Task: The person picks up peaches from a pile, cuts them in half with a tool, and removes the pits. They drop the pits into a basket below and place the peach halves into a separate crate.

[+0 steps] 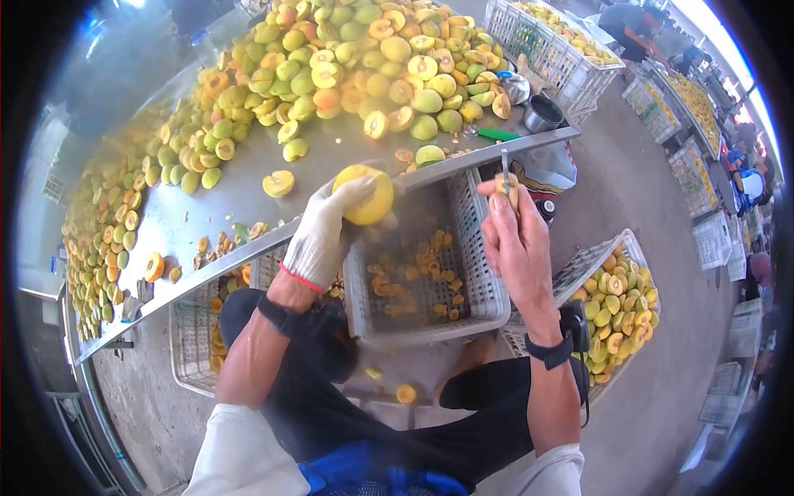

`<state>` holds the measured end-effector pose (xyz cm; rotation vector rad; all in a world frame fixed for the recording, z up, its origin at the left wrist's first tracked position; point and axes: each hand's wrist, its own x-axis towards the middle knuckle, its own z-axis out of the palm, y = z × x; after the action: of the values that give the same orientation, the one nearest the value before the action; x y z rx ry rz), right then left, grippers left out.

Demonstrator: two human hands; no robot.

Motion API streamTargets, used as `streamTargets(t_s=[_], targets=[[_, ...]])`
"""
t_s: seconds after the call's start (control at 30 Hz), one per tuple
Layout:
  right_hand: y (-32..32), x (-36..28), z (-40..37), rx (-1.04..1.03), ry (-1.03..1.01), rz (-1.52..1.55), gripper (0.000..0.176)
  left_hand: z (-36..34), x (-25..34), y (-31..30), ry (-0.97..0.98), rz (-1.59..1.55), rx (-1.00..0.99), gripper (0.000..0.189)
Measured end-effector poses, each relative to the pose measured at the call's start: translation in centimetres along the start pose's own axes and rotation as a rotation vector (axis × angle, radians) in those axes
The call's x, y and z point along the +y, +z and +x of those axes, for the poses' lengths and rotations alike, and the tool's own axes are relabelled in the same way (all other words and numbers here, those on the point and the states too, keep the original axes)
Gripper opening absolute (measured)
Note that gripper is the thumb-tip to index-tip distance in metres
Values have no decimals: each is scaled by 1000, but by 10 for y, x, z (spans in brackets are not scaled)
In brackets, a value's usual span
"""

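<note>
By the table (331, 150), right hand (521, 244) forward

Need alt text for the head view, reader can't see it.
A gloved left hand holds a yellow fruit while the bare right hand grips a small metal-tipped tool. Between the knees sits a crate with orange pieces; beyond, a metal table bears heaped cut fruit.

A big, shiny metal table (192, 236) stands on a hard gray floor (624, 178) (it looks like concrete). Far over on the right, white plastic crates (712, 242) sit in a line. Bright white light (721, 26) shines at the top right.
</note>
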<state>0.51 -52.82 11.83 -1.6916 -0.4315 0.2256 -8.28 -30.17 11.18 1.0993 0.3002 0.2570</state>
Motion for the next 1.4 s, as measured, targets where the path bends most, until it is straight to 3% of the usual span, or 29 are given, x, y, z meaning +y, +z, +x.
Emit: streamTargets(t_s=[0.07,0.23,0.37,0.5,0.6,0.8,0.9,1.0,1.23,1.4], targets=[[-4,-3,2,18,115,31,28,4,-2,1,-70,-21,43,47],[-20,13,22,126,74,-48,30,23,6,-8,-87,-95,100,65],[-21,19,29,101,86,-114,28,32,2,-6,-99,22,158,63],[-20,26,27,62,3,-134,25,30,2,5,-130,-52,155,56],[-22,19,20,70,4,-162,23,21,5,17,-57,28,132,56],[1,4,-9,-61,-119,-228,20,2,3,17,-101,-44,31,55],[22,-2,-27,-179,-163,-274,23,-14,3,32,131,143,-24,54],[35,1,-38,-196,-218,-316,25,-12,-8,31,39,-88,-37,58],[42,-5,-38,-76,-402,-451,26,-20,-10,34,152,15,-96,53],[49,5,-35,-119,-320,-467,25,-21,-17,37,230,97,-71,51]])
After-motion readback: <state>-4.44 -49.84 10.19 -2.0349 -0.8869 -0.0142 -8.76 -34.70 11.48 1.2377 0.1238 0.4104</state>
